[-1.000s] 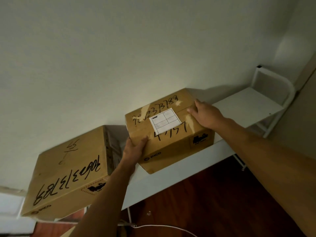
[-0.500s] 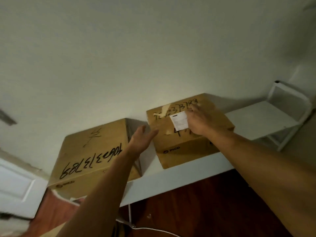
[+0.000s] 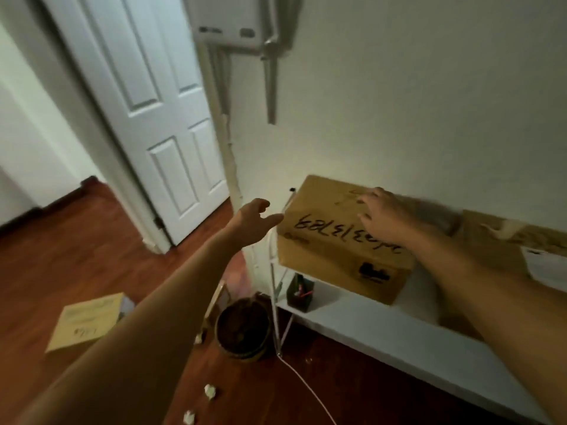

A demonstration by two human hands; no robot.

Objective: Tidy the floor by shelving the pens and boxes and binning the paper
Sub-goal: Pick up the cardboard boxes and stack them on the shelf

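Right hand: your right hand [image 3: 385, 214] lies flat on top of the left box [image 3: 343, 237], fingers [image 3: 366, 199] spread and straight, gripping nothing.
Left hand: your left hand [image 3: 256, 217] hangs just beside the box's left end, fingers loosely extended, holding nothing; contact cannot be told.
Left box: at the left end of the white shelf [image 3: 414, 345], against the wall.
Second box [image 3: 503, 243]: on the shelf, to the right.
Floor: third box [image 3: 87, 320], two paper balls [image 3: 210, 391], dark bin [image 3: 244, 328] by the shelf's left corner.
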